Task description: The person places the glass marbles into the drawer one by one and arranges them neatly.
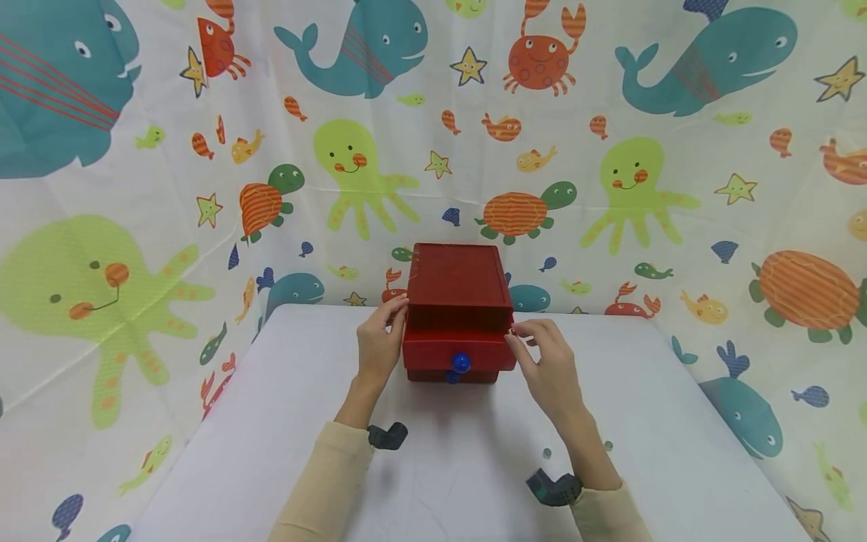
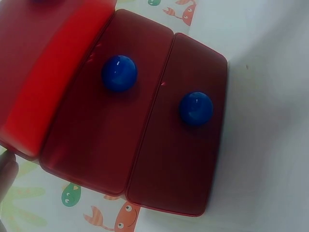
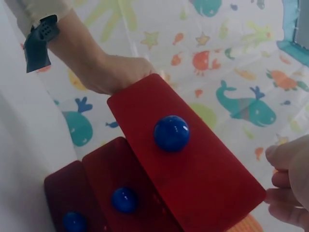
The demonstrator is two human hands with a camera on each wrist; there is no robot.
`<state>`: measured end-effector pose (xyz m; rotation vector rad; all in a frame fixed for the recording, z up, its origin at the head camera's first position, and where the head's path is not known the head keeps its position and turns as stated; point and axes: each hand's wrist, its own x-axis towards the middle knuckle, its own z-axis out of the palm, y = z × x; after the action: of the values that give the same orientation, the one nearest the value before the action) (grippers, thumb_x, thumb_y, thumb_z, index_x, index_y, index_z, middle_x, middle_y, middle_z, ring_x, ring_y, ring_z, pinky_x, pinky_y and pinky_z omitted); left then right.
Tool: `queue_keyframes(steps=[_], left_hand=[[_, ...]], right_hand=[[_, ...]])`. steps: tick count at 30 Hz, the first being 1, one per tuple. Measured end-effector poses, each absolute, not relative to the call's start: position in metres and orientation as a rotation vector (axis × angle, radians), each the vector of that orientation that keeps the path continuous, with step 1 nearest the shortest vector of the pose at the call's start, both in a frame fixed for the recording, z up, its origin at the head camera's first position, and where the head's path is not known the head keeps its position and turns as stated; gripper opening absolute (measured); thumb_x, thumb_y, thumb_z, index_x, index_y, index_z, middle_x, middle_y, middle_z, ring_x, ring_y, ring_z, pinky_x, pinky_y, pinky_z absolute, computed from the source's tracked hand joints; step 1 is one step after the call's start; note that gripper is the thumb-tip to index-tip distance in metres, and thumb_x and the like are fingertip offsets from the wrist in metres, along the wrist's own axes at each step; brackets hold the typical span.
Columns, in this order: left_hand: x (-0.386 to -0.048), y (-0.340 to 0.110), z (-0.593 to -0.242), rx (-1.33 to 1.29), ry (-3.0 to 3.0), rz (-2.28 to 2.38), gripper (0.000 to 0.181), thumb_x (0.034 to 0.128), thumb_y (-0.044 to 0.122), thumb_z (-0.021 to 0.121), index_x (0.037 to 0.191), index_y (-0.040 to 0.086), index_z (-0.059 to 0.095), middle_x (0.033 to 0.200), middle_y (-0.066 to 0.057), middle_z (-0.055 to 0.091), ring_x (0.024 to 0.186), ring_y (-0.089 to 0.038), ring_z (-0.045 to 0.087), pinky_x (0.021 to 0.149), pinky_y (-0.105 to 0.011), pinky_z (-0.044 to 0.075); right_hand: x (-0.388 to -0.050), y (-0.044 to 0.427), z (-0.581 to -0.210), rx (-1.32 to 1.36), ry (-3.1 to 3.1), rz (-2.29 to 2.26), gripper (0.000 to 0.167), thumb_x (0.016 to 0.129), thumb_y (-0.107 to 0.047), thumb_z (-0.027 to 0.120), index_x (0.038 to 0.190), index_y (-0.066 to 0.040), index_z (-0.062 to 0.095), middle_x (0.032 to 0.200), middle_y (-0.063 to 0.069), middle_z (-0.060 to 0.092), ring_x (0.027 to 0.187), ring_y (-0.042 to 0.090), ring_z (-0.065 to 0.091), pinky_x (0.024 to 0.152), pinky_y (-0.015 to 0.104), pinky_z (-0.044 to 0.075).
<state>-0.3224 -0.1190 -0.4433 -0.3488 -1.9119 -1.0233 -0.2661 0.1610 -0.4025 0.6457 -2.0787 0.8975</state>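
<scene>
A red drawer box point(image 1: 457, 275) with several blue-knobbed drawers stands on the white table. Its top drawer point(image 1: 433, 352) is pulled out towards me, with a round blue knob point(image 3: 172, 133) on the front. The lower drawers point(image 2: 104, 121) sit flush in the left wrist view. My left hand point(image 1: 379, 342) rests its fingertips against the left side of the box and drawer. At the drawer's right front corner is my right hand point(image 1: 550, 369), fingers bent lightly and touching or almost touching its side. Inside the drawer, the contents are hidden in shadow.
Behind the table point(image 1: 318, 376) hangs a white curtain point(image 1: 433, 218) printed with sea animals. Dark wrist-worn devices sit on the left wrist point(image 1: 387, 436) and the right wrist point(image 1: 554, 488). Two small greenish spots lie near the right forearm.
</scene>
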Motion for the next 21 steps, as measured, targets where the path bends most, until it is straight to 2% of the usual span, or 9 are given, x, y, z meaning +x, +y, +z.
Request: queue_keyframes(steps=[5,10,17,21], left_hand=[[-0.323,-0.119,-0.443,-0.35,-1.899,-1.014,0.023,0.0972,0.012,0.065,0.117,0.003,0.072,0.118,-0.011,0.074,0.098,-0.023,0.074,0.082,-0.033,0.061],[-0.323,-0.119,-0.443,-0.349,-1.888,-1.021,0.022,0.0968,0.011,0.065,0.116,0.003,0.073,0.118,-0.011,0.075,0.099,-0.022,0.074,0.081,-0.031,0.061],[-0.324,-0.119,-0.443,-0.348,-1.878,-1.032,0.021,0.0975,0.01,0.064,0.114,0.002,0.073,0.117,-0.011,0.075,0.097,-0.022,0.074,0.079,-0.032,0.061],[-0.324,-0.119,-0.443,-0.347,-1.881,-1.028,0.021,0.0972,0.01,0.064,0.115,0.003,0.073,0.117,-0.01,0.075,0.097,-0.021,0.074,0.079,-0.031,0.061]], right_hand=[[-0.275,0.154,-0.401,0.666,-2.083,0.924,0.022,0.089,-0.01,0.074,0.11,-0.002,0.07,0.108,0.009,0.067,0.093,0.019,0.066,0.079,0.041,0.062],[-0.281,0.149,-0.404,0.653,-2.109,0.939,0.023,0.089,-0.009,0.075,0.11,-0.002,0.07,0.107,0.01,0.066,0.085,0.018,0.065,0.072,0.038,0.062],[-0.286,0.146,-0.403,0.615,-2.144,0.981,0.023,0.089,-0.012,0.076,0.11,-0.003,0.071,0.105,0.009,0.066,0.081,0.015,0.06,0.066,0.02,0.054],[-0.287,0.145,-0.403,0.604,-2.161,0.999,0.023,0.088,-0.012,0.076,0.11,-0.004,0.071,0.104,0.009,0.066,0.08,0.014,0.059,0.065,0.017,0.053]])
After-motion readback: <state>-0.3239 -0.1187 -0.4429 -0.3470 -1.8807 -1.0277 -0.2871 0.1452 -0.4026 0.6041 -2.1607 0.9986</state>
